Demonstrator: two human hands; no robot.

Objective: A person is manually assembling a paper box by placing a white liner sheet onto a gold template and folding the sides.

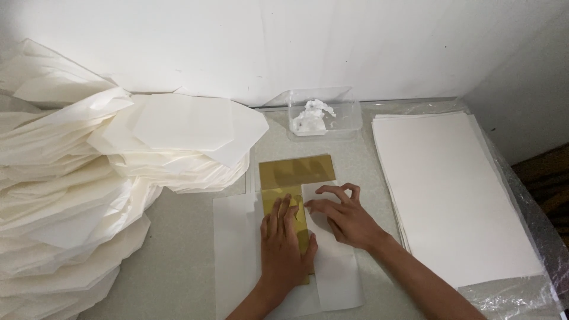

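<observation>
A T-shaped gold template [296,170] lies on a white paper sheet [236,249] in the middle of the table. My left hand [284,246] presses flat on the template's stem, fingers together. My right hand [344,216] rests beside it on a folded flap of the white paper [338,269], fingers bent and fingertips pressing the flap's edge against the template. Neither hand grips anything.
A tall heap of folded white paper pieces [71,189] fills the left side, with a smaller pile [189,133] behind. A clear plastic box [325,115] holding white paste stands by the wall. A stack of flat white sheets [453,195] lies at right on plastic film.
</observation>
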